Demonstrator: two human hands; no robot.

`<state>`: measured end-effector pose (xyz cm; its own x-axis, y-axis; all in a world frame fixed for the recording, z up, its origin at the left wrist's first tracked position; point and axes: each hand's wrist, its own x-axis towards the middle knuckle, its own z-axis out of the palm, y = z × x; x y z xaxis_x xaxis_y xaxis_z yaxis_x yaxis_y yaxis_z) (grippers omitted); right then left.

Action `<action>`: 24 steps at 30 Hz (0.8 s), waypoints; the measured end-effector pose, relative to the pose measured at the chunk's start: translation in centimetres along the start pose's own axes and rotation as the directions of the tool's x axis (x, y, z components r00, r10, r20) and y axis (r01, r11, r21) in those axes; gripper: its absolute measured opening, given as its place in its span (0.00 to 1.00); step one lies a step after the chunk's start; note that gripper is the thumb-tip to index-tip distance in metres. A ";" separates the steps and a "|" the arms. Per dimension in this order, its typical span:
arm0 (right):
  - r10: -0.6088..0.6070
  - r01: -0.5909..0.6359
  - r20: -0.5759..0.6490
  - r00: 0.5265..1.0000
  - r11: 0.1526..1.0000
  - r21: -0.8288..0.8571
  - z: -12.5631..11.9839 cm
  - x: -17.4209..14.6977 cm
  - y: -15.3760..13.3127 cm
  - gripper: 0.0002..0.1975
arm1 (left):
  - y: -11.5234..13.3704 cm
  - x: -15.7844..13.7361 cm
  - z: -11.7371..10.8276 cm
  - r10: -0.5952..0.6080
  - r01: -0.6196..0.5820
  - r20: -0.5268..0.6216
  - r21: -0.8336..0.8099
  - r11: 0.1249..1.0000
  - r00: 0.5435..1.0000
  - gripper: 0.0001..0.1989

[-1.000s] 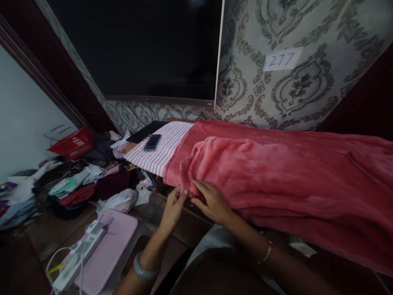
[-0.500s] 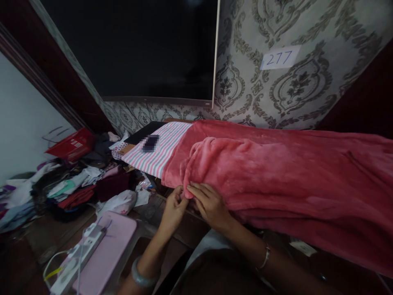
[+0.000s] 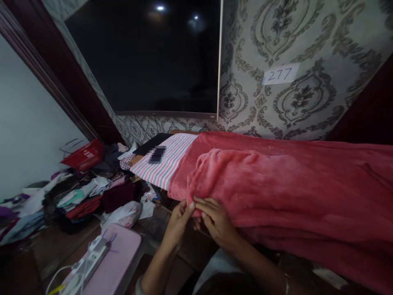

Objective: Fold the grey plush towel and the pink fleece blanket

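A red plush blanket (image 3: 276, 180) covers most of the long surface in front of me, its near side hanging over the edge. Close to its left end, my left hand (image 3: 178, 221) pinches the blanket's front edge between thumb and fingers. My right hand (image 3: 216, 219) grips the same edge just to the right, fingers bent over the fabric. A raised, bunched fold runs up from my fingers. Left of the blanket lies a striped pink, white and grey cloth (image 3: 162, 174), with a blurred dark object (image 3: 157, 155) on top.
A large dark television (image 3: 147, 61) hangs above. Heaped clothes (image 3: 76, 196) and a red basket (image 3: 84, 155) are on the left. Below them, a white power strip (image 3: 89, 262) rests on a pink lid (image 3: 123, 250). A paper marked 277 (image 3: 281, 74) is on the wall.
The view has tilted up, so everything sits lower in the picture. Both hands stay on the blanket's edge, with the left thumb now pressed on top of the fabric.
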<state>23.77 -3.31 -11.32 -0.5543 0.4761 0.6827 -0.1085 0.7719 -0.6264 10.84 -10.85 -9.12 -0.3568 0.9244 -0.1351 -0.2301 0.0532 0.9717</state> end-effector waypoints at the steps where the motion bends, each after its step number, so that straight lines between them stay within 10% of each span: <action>1: 0.039 -0.039 0.004 0.999 0.998 0.050 -0.2 0.2 0.2 0.23 | 0.0 0.0 -0.1 0.003 -0.003 0.000 0.018 1.000 1.000 0.30; 15: 0.268 -0.265 -0.008 0.963 0.947 -0.183 -7.8 9.5 7.4 0.17 | 1.1 -0.2 -1.6 0.193 -0.200 0.053 0.326 0.924 0.980 0.28; 24: 0.401 -0.363 0.070 0.914 0.881 -0.305 -6.7 19.4 12.0 0.19 | -0.4 0.3 -3.4 0.076 -0.135 0.151 0.433 0.891 0.986 0.26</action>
<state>17.26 17.98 -3.05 -0.6080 0.7145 0.3463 0.3572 0.6357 -0.6843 7.77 -11.92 -10.25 -0.2319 0.9723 -0.0304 0.2350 0.0863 0.9682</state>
